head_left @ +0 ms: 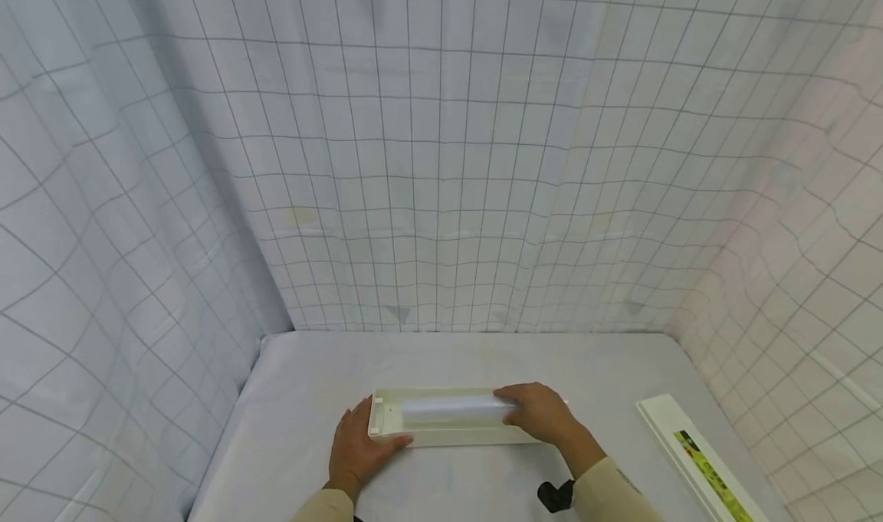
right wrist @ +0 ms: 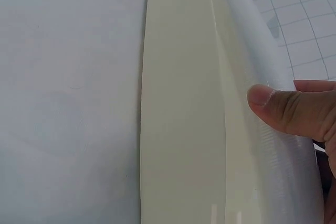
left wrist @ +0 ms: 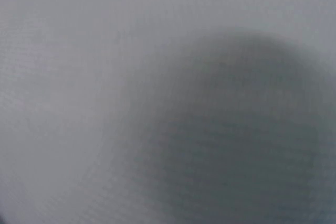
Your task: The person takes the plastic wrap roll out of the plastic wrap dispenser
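A long cream plastic box (head_left: pixel 448 436) lies open on the table, its length running left to right. Inside it sits a roll of clear plastic film (head_left: pixel 441 408), seen up close as a shiny whitish cylinder in the right wrist view. My left hand (head_left: pixel 359 447) grips the box's left end, thumb along the front wall and fingers around the end. At the right part of the roll, my right hand (head_left: pixel 541 412) holds it, with the thumb (right wrist: pixel 283 109) on the near side and the fingers beyond. Only a blurred pale surface and a shadow fill the left wrist view.
A long cream lid (head_left: pixel 697 453) with a yellow-green label lies slanted at the table's right side. A small black object (head_left: pixel 554 497) shows beside the right sleeve. White grid-patterned sheets (head_left: pixel 441 162) hang behind and along both sides of the white-covered table (head_left: pixel 483 353).
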A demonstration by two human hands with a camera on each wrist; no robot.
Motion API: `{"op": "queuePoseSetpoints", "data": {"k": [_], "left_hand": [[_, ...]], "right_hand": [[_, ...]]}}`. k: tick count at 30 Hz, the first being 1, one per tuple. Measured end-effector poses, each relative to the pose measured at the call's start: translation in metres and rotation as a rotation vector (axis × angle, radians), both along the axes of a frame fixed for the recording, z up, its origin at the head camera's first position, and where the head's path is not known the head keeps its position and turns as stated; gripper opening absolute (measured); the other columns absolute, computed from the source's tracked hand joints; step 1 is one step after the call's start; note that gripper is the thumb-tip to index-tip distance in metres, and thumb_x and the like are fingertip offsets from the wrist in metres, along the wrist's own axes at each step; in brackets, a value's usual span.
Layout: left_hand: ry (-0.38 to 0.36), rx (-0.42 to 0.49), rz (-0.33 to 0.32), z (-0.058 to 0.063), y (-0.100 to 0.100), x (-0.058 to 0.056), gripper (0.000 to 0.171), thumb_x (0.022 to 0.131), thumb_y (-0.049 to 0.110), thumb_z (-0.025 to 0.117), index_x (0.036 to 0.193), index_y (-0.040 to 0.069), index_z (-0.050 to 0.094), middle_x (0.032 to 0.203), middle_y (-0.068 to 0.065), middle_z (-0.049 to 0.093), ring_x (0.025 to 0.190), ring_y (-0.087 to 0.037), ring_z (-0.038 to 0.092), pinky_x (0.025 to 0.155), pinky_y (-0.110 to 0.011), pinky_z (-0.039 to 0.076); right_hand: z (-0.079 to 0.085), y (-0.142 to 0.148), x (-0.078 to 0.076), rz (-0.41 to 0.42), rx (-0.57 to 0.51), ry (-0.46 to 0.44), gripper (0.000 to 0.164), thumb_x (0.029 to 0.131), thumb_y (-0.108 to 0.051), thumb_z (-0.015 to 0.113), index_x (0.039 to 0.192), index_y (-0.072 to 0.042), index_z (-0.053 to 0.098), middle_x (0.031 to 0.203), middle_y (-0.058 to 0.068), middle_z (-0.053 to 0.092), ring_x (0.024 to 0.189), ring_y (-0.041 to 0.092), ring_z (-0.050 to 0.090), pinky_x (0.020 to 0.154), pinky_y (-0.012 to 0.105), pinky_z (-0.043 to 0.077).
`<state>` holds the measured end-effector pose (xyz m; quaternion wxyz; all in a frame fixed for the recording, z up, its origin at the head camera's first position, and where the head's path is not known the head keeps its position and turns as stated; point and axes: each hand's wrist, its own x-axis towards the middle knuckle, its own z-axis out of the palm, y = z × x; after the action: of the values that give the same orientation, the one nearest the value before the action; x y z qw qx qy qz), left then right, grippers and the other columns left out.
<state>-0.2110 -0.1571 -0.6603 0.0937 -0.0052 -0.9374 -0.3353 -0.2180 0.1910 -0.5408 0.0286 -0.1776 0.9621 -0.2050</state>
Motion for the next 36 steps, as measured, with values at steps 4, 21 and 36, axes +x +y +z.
{"op": "queuePoseSetpoints", "data": {"k": [4, 21, 36], "left_hand": [[0.003, 0.002, -0.001, 0.001, 0.0, 0.001, 0.112, 0.065, 0.076, 0.08, 0.148, 0.007, 0.048, 0.144, -0.014, 0.061, 0.137, -0.035, 0.055, 0.126, -0.054, 0.028], [0.012, -0.017, 0.002, 0.001, 0.002, 0.001, 0.112, 0.066, 0.078, 0.078, 0.147, 0.006, 0.05, 0.143, -0.015, 0.062, 0.136, -0.036, 0.056, 0.125, -0.056, 0.03], [0.019, -0.018, 0.0, 0.0, 0.002, 0.0, 0.112, 0.066, 0.077, 0.079, 0.147, 0.006, 0.05, 0.143, -0.014, 0.062, 0.136, -0.035, 0.056, 0.124, -0.058, 0.03]], "right_hand": [[-0.001, 0.005, 0.005, -0.02, -0.016, 0.01, 0.044, 0.083, -0.019, 0.083, 0.126, -0.016, 0.074, 0.125, 0.005, 0.075, 0.117, 0.032, 0.07, 0.099, 0.053, 0.057], [-0.011, 0.023, 0.033, -0.176, -0.111, 0.028, 0.042, 0.084, -0.022, 0.082, 0.125, -0.018, 0.073, 0.125, 0.004, 0.075, 0.117, 0.032, 0.07, 0.1, 0.055, 0.056], [-0.013, 0.04, 0.056, -0.342, -0.176, 0.08, 0.047, 0.085, -0.027, 0.081, 0.13, -0.021, 0.07, 0.132, 0.008, 0.071, 0.121, 0.036, 0.067, 0.102, 0.057, 0.056]]}}
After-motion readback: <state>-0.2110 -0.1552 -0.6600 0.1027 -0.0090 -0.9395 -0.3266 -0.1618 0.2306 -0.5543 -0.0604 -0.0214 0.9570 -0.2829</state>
